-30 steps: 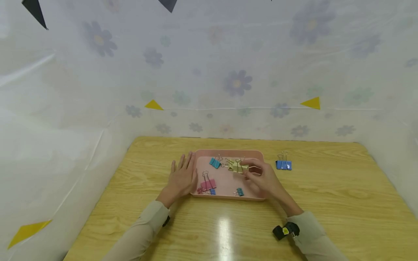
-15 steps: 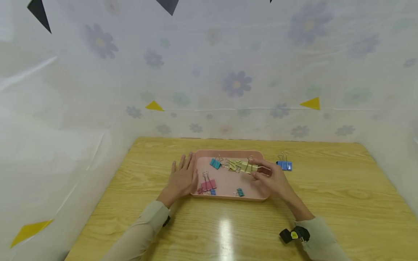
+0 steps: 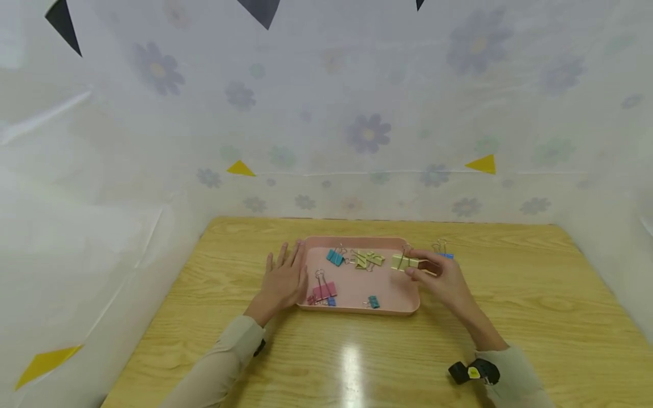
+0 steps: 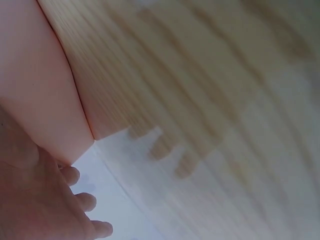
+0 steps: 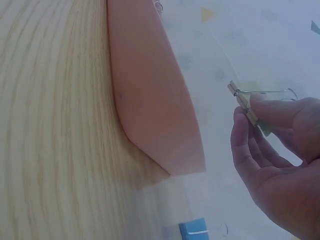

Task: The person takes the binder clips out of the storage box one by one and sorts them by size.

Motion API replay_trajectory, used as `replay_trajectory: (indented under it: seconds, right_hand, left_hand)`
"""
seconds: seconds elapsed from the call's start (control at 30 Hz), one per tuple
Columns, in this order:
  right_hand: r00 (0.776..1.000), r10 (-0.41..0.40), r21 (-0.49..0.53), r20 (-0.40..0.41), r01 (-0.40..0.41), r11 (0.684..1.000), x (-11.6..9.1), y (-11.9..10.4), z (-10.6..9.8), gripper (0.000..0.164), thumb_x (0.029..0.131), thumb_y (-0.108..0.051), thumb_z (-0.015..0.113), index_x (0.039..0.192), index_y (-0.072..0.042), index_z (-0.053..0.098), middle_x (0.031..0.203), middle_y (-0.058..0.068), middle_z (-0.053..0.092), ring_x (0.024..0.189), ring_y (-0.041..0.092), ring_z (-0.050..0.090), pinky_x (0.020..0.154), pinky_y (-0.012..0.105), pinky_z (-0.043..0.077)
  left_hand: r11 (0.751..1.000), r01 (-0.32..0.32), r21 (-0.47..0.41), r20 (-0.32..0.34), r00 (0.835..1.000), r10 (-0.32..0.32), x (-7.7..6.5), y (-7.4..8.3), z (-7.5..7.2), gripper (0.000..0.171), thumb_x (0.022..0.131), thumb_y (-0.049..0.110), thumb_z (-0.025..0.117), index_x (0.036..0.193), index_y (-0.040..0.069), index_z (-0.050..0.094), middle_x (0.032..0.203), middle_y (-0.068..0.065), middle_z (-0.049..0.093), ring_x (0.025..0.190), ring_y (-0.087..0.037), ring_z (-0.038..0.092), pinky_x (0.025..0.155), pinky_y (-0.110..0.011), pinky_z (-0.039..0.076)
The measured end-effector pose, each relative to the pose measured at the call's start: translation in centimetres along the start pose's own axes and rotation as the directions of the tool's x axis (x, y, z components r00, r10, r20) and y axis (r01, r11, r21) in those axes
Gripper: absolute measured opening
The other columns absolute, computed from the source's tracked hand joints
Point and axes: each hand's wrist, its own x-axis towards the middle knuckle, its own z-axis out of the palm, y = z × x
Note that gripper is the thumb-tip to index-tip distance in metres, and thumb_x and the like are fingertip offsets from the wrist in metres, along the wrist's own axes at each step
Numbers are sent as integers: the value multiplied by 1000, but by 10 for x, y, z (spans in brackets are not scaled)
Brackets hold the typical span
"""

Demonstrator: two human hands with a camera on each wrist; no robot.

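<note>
My right hand (image 3: 444,277) pinches a large yellow binder clip (image 3: 403,262) between thumb and fingers, held above the right end of the pink tray (image 3: 352,307). The right wrist view shows the same clip (image 5: 243,102) with its wire handles pointing away. Against the tray's left side rests my left hand (image 3: 282,280), its fingers straight. Inside the tray lie smaller yellow binder clips (image 3: 366,259), a blue-teal clip (image 3: 335,257) at the back left, a pink clip (image 3: 324,290) with small ones beside it, and a small teal clip (image 3: 374,301) near the front.
A blue binder clip (image 5: 194,230) stands on the wooden table (image 3: 316,362) to the right of the tray, partly hidden behind my right hand in the head view. A flowered white sheet (image 3: 316,130) hangs behind the table.
My right hand has moved right, carrying the large yellow binder clip away from the smaller yellow clips and over the tray's right end. The left hand has stayed at the tray's side.
</note>
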Motion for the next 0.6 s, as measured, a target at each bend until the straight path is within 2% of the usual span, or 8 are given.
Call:
replay_trajectory:
  seconds: [0.1, 0.2, 0.33, 0.43, 0.6]
  right_hand:
    - [1000, 5, -36, -30, -6, 999, -4, -1, -6, 34, 94, -2, 73, 128, 2, 69, 127, 24, 67, 96, 12, 69, 79, 24, 59]
    - [998, 16, -68, -55, -20, 997, -6, -2, -14, 33, 94, -2, 73, 127, 3, 69, 125, 15, 69, 97, 9, 67, 81, 20, 57]
    - [997, 43, -46, -65, -46, 998, -8, -1, -25, 33, 96, -4, 72, 128, 3, 68, 124, 3, 70, 93, 13, 70, 78, 27, 60]
    - [994, 71, -10, -85, -72, 997, -11, -1, -34, 33, 96, -5, 72, 128, 4, 67, 126, 2, 69, 91, 15, 72, 77, 31, 61]
    - [987, 83, -23, -136, -87, 996, -14, 1, -49, 35, 95, -4, 72, 129, 4, 67, 129, 1, 68, 97, 11, 70, 78, 26, 60]
  left_hand:
    - [1000, -4, 3, -12, 1000, 4, 1, -2, 3, 62, 112, 34, 30, 166, 8, 13, 171, -6, 15, 157, -36, 10, 121, -65, 10]
    - [1000, -9, -6, -23, 1000, 9, 2, -4, 4, 62, 111, 34, 29, 166, 8, 13, 171, -6, 15, 157, -36, 10, 121, -65, 9]
    - [1000, -7, -6, -26, 1000, 7, 1, -3, 3, 61, 111, 33, 29, 166, 8, 14, 171, -5, 15, 157, -36, 10, 121, -64, 9]
    - [1000, -7, 18, -8, 1000, 8, 1, -2, 2, 62, 112, 35, 29, 166, 9, 13, 171, -5, 13, 157, -35, 9, 122, -63, 9]
    - [1000, -18, 12, -2, 1000, 18, 1, -1, 2, 63, 112, 36, 29, 166, 9, 13, 171, -6, 13, 157, -36, 9, 122, -63, 8]
